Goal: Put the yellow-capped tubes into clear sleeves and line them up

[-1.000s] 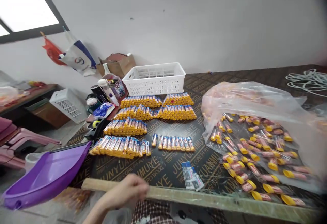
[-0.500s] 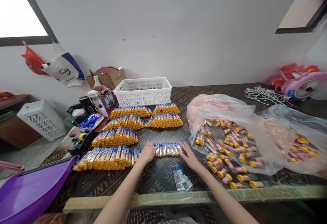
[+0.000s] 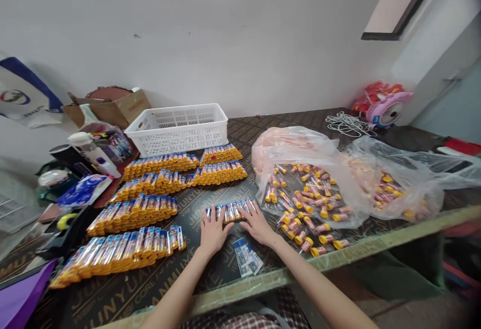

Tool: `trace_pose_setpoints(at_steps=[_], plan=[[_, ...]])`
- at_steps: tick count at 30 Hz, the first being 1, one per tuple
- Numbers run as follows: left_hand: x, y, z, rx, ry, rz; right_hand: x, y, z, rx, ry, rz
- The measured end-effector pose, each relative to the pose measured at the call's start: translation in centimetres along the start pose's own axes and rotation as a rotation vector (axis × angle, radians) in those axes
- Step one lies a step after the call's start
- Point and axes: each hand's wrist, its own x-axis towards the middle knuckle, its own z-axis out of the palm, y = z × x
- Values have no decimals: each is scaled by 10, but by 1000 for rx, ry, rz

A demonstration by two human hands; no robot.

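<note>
Tubes (image 3: 233, 211) are bracketed at both ends by left hand (image 3: 212, 234) and right hand (image 3: 260, 227), fingers spread open, seemingly so the row is squared.

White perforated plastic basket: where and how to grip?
Probably the rim at both short ends, from above. The white basket stands upright, open-topped, with a slot in its left end, while stacked yellow-capped clear plastic tubes crowd its near side.

Purple dustpan (image 3: 28, 294) cut off at left.
</note>
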Motion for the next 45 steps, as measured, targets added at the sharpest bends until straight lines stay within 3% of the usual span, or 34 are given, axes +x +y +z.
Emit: trace_pose_setpoints(at_steps=[5,10,14,18,20,24,26,31,34,41,45], plan=[[7,7,4,-48,29,-7,4,23,-36,-103,89,102],[7,0,8,-205,106,-52,32,58,-68,-238,192,401],[3,-1,5,-324,230,-85,49,64,-61,-319,156,463],[-19,0,-4,-346,390,-110,37,65,-50,-388,119,445],[-34,3,-6,-363,350,-54,25,72,-50,-415,103,431],[-54,14,-1,-398,42,22,10,88,-60,-453,98,418],[-57,20,3,-379,-24,-3,10,88,-63,-464,113,415],[-55,31,10,-406,-69,-23,16,67,-56,-473,186,367],[-53,32,12,-419,-85,13,14,61,-49,-470,165,307],[-56,29,12,-376,-81,152,-12,93,-66,-494,134,305],[-59,29,11,-351,-44,219,-13,105,-74,-494,169,329]])
